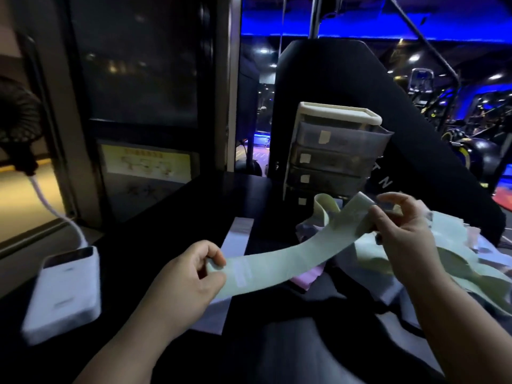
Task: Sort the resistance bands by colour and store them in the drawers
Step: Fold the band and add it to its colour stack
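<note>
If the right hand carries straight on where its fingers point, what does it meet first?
Likely the loose green loop standing just before the drawer unit, though depth is unclear.

White power bank (65, 289) with cable (52, 209) on dark table (166, 217); black fan (16, 120) left

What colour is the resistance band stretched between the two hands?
Pale green, seen in the head view: the resistance band runs from the left hand to the right hand.
</note>
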Action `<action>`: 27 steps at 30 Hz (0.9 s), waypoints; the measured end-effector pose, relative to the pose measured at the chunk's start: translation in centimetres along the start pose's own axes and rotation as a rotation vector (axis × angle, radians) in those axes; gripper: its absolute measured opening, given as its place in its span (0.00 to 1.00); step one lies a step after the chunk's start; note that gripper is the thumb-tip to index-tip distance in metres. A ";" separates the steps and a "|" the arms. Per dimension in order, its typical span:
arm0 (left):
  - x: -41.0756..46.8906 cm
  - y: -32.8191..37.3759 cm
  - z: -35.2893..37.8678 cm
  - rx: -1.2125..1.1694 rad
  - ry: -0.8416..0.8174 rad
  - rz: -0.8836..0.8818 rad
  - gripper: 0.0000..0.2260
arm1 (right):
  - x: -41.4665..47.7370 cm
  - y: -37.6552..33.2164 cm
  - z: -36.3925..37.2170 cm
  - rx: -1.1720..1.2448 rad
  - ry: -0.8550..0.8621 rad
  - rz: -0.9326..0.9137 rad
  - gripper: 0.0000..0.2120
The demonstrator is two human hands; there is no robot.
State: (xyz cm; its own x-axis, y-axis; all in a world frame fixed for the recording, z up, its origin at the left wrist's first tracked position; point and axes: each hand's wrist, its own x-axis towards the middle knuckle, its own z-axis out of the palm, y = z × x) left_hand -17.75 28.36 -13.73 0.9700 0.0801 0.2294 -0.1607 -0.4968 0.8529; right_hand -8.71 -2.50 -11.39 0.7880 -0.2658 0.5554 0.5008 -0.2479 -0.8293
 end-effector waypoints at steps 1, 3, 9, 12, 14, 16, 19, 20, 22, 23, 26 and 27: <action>-0.1 -0.3 -0.3 0.016 0.001 0.005 0.07 | -0.1 -0.2 0.4 -0.018 -0.010 -0.005 0.09; -0.2 -1.0 -1.0 0.081 0.026 0.017 0.07 | -0.2 -0.4 1.5 -0.029 -0.051 0.006 0.14; -1.2 -2.7 -3.5 0.206 0.105 -0.014 0.07 | 0.7 -1.2 6.4 0.037 -0.158 0.093 0.10; -1.7 -3.4 -4.6 0.249 0.090 -0.019 0.06 | 1.4 -0.6 9.3 0.045 -0.172 0.157 0.08; -2.1 -3.8 -5.2 0.283 0.075 -0.034 0.06 | 1.8 -0.3 11.3 0.017 -0.187 0.192 0.06; -2.3 -4.1 -5.7 0.310 0.069 -0.050 0.05 | 2.2 0.0 13.3 0.002 -0.216 0.221 0.05; -2.4 -4.6 -6.0 0.335 0.063 -0.062 0.05 | 2.4 -0.3 16.3 0.018 -0.323 0.292 0.05; -2.4 -4.7 -6.0 0.343 0.064 -0.059 0.05 | 2.5 -0.2 17.2 0.009 -0.365 0.308 0.08; -2.4 -4.8 -6.1 0.354 0.058 -0.054 0.05 | 2.6 0.0 18.8 -0.019 -0.408 0.309 0.15; -2.4 -4.9 -6.2 0.356 0.054 -0.055 0.05 | 2.6 0.1 19.6 -0.028 -0.416 0.306 0.17; -2.4 -4.9 -6.2 0.388 0.052 -0.055 0.04 | 2.7 0.5 21.5 -0.102 -0.458 0.267 0.20; -2.4 -4.9 -6.2 0.401 0.051 -0.052 0.04 | 2.7 0.7 22.2 -0.134 -0.468 0.246 0.21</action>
State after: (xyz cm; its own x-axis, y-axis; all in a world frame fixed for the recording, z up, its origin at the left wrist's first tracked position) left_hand -20.45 35.93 -15.59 0.9631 0.1516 0.2225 -0.0183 -0.7877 0.6158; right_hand 1.75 17.23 -11.87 0.9666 0.1051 0.2338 0.2561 -0.3553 -0.8990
